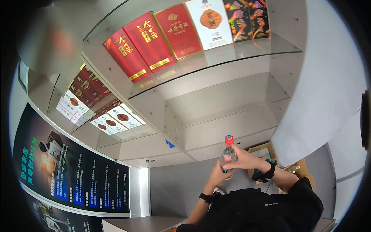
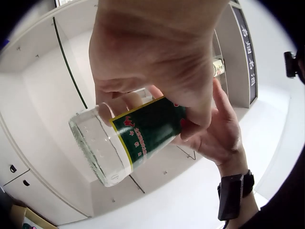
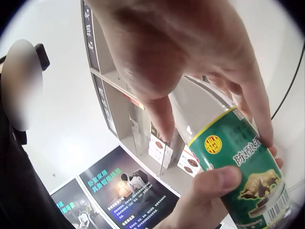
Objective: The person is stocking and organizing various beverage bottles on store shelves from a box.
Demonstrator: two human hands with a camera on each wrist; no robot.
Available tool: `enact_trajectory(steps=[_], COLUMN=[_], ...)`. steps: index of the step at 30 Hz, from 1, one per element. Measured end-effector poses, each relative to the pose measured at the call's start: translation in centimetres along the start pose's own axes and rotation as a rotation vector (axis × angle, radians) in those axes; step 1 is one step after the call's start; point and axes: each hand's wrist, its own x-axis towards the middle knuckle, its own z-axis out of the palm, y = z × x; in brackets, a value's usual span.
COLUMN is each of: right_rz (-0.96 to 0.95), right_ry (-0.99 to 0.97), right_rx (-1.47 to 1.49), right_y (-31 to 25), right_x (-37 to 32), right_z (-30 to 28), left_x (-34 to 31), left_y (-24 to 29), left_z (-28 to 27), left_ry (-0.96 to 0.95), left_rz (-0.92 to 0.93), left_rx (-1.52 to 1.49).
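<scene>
A clear glass bottle (image 1: 228,150) with a red cap and a green label stands roughly upright in front of the person's torso. The left hand (image 1: 219,174) grips its lower part. Around the upper body, below the cap, the right hand (image 1: 244,159) curves its fingers. In the left wrist view the left hand (image 2: 152,62) wraps the green label (image 2: 150,131), the bottle base pointing lower left. In the right wrist view the left thumb (image 3: 217,182) presses the label (image 3: 238,157), and the right hand (image 3: 186,52) spans the bottle's shoulder.
Glass shelves (image 1: 228,58) with red, white and black boxes (image 1: 179,33) rise ahead. More boxes (image 1: 118,118) sit in the left bays. Open cartons (image 1: 303,168) with bottles stand on the floor at the right. A dark poster wall (image 1: 77,166) is at the left.
</scene>
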Motion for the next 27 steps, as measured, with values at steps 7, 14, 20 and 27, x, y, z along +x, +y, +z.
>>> enact_trajectory(steps=[7, 14, 20, 27], right_rz=[-0.016, -0.076, -0.122, -0.120], right_ry=[-0.022, 0.158, 0.250, 0.157], right_rx=[-0.115, -0.322, -0.384, -0.334], right_y=[-0.7, 0.2, 2.3, 4.5], right_x=[12.1, 20.8, 28.5, 39.3], right_z=[5.1, 6.9, 4.8, 3.0], left_x=[3.5, 9.0, 14.4, 20.4], left_y=[-2.2, -7.9, -12.3, -11.4], left_z=[-11.5, -18.8, -21.3, -24.9], left_ry=[0.043, 0.227, 0.306, 0.387], left_rz=[-0.057, 0.171, -0.037, -0.085], left_rx=[-0.029, 0.215, 0.218, 0.103])
